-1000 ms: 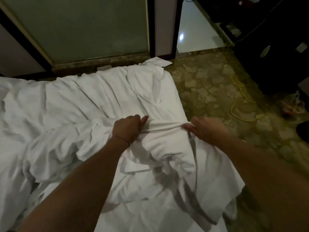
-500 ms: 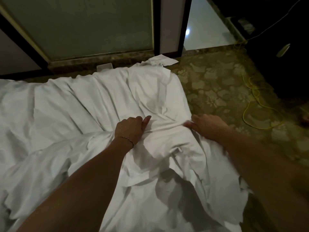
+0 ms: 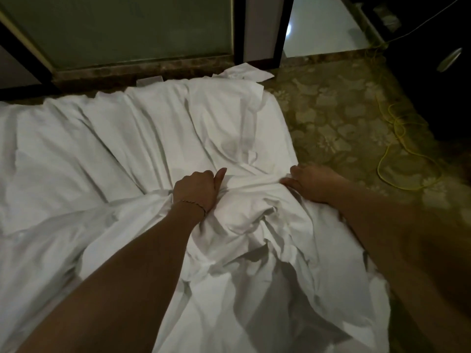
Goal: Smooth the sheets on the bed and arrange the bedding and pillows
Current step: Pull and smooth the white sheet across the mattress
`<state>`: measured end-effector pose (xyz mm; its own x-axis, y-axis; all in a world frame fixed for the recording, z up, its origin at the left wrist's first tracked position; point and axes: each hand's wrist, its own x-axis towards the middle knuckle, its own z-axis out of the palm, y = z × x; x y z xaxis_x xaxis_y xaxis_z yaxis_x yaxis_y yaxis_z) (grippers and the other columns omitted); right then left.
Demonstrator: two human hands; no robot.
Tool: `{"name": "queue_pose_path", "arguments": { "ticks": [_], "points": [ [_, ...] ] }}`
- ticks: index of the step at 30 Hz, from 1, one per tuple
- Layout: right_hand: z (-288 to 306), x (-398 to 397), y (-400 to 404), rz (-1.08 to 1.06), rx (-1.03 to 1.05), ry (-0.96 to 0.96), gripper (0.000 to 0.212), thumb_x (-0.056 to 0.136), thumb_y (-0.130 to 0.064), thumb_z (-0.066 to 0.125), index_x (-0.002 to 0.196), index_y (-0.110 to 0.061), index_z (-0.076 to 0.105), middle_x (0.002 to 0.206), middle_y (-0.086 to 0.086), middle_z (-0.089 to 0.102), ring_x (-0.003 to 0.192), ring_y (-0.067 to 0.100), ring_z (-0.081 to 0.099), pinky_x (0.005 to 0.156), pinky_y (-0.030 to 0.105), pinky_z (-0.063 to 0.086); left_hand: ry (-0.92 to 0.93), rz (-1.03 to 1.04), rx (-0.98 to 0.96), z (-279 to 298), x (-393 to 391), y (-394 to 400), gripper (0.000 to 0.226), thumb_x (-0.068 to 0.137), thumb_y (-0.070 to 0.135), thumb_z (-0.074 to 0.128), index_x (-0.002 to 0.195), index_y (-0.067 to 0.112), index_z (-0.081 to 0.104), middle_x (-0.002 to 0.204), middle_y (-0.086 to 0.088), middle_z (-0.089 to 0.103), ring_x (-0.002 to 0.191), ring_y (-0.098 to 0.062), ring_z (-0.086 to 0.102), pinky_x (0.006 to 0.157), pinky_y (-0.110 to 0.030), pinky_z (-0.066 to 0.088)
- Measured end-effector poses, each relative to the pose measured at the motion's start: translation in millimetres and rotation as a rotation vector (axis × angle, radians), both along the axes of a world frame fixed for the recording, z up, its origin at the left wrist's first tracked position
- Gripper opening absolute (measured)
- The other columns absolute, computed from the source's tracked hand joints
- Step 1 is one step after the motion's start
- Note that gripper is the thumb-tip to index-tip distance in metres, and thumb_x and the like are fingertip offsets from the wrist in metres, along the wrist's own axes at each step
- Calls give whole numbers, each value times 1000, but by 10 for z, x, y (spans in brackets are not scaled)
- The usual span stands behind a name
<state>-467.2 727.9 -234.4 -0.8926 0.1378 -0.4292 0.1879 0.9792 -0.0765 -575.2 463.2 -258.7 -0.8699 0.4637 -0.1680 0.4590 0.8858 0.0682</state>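
Sheet [image 3: 158,138], white and creased, lies across bed by patterned carpet [image 3: 339,115]. Left hand [image 3: 196,191] fists a bunched fold; right hand [image 3: 309,183] pinches the same ridge (slightly blurred).

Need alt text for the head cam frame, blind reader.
Both hands, left hand and right hand, grip a bunched edge of a rumpled white sheet on a bed. A yellow cord lies on the patterned carpet to the right.
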Motion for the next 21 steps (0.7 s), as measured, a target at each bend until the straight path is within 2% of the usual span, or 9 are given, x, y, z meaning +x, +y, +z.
{"name": "queue_pose_path", "arguments": {
  "ticks": [5, 11, 17, 19, 21],
  "points": [
    [81, 65, 48, -7, 0, -15, 56, 99, -60, 29, 120, -13, 52, 129, 12, 52, 127, 32, 42, 101, 47, 40, 6, 51, 32, 52, 40, 23, 68, 101, 60, 12, 100, 12, 60, 97, -10, 66, 89, -35, 63, 74, -40, 44],
    [514, 197, -71, 17, -44, 73, 63, 98, -63, 26, 131, -16, 50, 135, 8, 49, 128, 29, 43, 104, 47, 38, 135, 86, 86, 425, 220, 7, 66, 100, 58, 16, 109, 10, 61, 107, -9, 59, 100, -33, 55, 79, -46, 44],
    [798, 657, -481, 48, -33, 119, 63, 96, -65, 25, 127, -16, 51, 129, 7, 50, 124, 29, 44, 99, 45, 38, 254, 71, 144, 688, 809, -312, 56, 100, 54, 28, 94, 11, 63, 93, -8, 57, 89, -32, 53, 74, -46, 42],
    [803, 885, -658, 62, -10, 184, 67, 93, -67, 24, 120, -13, 53, 122, 7, 51, 118, 29, 46, 96, 46, 41, 312, 66, 150, 708, 1067, -507, 50, 99, 53, 35, 92, 11, 63, 92, -8, 58, 88, -32, 53, 74, -45, 40],
    [822, 1119, -848, 69, 16, 226, 67, 93, -67, 24, 117, -12, 53, 117, 8, 52, 111, 30, 48, 91, 45, 42, 289, 70, 153, 735, 1342, -716, 50, 98, 54, 36, 91, 11, 62, 93, -8, 58, 88, -33, 53, 72, -44, 42]
  ]
}}
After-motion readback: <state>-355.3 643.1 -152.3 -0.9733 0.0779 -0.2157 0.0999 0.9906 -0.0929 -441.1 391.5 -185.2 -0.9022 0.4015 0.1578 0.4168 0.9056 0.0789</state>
